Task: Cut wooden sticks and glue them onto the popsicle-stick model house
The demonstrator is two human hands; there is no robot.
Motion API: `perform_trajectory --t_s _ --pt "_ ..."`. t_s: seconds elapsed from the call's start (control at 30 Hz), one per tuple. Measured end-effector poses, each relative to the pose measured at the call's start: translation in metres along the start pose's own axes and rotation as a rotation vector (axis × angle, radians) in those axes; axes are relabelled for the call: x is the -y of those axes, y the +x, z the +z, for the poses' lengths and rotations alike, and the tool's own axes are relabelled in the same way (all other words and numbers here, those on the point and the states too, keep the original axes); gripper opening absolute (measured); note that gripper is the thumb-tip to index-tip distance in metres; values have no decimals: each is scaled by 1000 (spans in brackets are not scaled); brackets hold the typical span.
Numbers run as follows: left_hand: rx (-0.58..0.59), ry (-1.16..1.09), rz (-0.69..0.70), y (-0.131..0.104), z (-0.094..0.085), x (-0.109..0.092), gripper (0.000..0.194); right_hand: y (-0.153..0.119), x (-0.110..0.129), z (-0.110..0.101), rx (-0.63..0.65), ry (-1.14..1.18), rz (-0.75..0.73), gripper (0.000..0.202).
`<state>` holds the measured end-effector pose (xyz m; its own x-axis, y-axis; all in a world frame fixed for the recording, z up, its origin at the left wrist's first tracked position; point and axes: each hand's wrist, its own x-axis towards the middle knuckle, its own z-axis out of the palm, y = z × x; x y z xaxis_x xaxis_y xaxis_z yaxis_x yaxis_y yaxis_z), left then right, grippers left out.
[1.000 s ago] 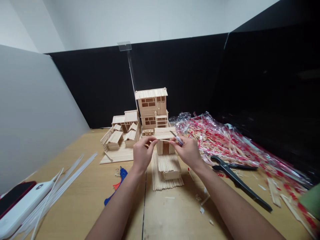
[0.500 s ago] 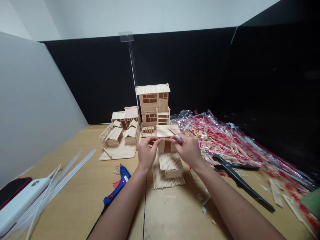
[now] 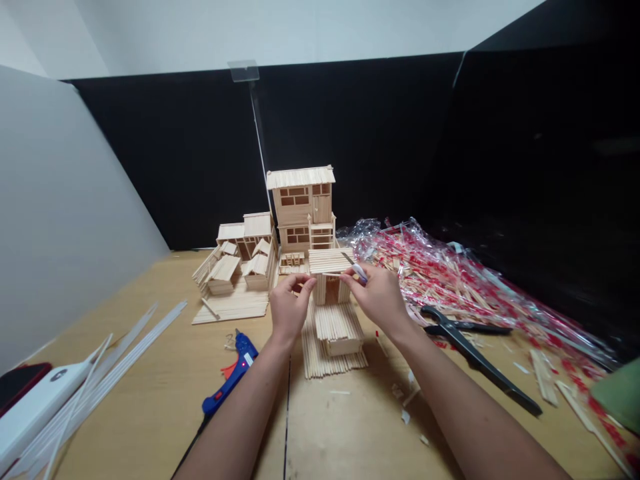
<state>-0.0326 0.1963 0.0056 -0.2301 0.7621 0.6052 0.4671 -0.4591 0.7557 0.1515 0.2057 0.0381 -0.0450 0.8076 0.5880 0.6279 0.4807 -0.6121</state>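
A small stick house (image 3: 339,327) with a slatted roof stands on a stick base in front of me. At the left side of its upper part, my left hand (image 3: 294,300) is closed, thumb and index finger pinched; what lies between them is too small to make out. My right hand (image 3: 375,290) is closed on a short wooden stick (image 3: 332,275), which reaches left across the front below the roof. A thin-bladed tool with a pale handle (image 3: 359,272) is also in my right hand, its blade pointing up-left.
Behind stand a two-storey stick house (image 3: 303,207) and a stick courtyard model (image 3: 233,303). A blue glue gun (image 3: 233,373) lies left of my left forearm. White strips (image 3: 115,373) lie farther left. Black pliers-like cutters (image 3: 480,363) and red-printed plastic wrap with sticks (image 3: 440,273) are at right.
The short stick has parted from my left fingertips and now stays with my right hand. The whole view has shifted slightly, so everything sits a little farther left.
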Motion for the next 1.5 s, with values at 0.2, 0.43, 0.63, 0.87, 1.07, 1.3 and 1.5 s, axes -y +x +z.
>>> perform_trajectory --t_s 0.2,0.43,0.63,0.87,1.07,1.3,1.5 --pt "-14 112 148 2 -1 -10 14 2 0 -3 -4 -24 38 15" --pt "-33 441 585 15 2 -15 14 1 4 -3 5 -58 34 15" --pt "-46 545 853 28 5 -14 6 2 6 -3 -13 -135 21 15" --pt "-38 586 930 31 3 -6 3 -2 3 -2 -37 -202 -27 14" --pt "-29 577 903 32 3 -5 3 -4 1 2 -94 -85 -84 10" --pt "-22 514 877 31 1 -1 2 -5 -4 11 -129 -80 -130 15" --pt "20 386 838 33 -3 2 6 -5 -4 14 -135 -64 -137 13"
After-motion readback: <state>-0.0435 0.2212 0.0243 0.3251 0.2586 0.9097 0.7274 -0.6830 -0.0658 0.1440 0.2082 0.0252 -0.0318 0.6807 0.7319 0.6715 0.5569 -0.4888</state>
